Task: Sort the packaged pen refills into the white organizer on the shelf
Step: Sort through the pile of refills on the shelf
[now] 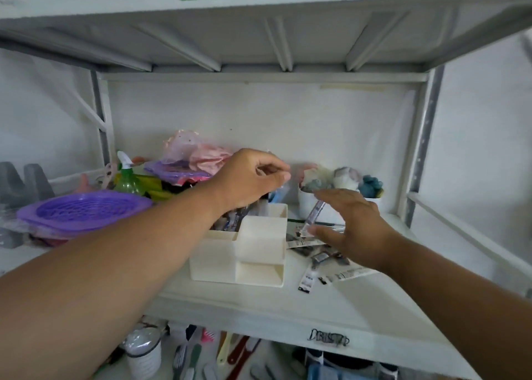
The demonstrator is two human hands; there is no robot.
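Observation:
A white organizer [253, 253] stands on the middle of the white shelf [288, 313], with several packaged refills upright in its back left compartment [230, 222]. My left hand [247, 178] hovers above that compartment, fingers curled and pinching the top of a clear refill packet [280, 191]. To the right, my right hand [351, 224] holds another refill packet [312, 217] between thumb and fingers, tilted upward. Several loose refill packets [331, 270] lie flat on the shelf right of the organizer, under and in front of my right hand.
A purple basket [83, 209] and a green spray bottle [126, 178] sit at the left. Pink and purple bags [187, 160] pile up behind. A white tub [331, 209] of soft items stands at the back right. Tools lie on the lower shelf [230, 356].

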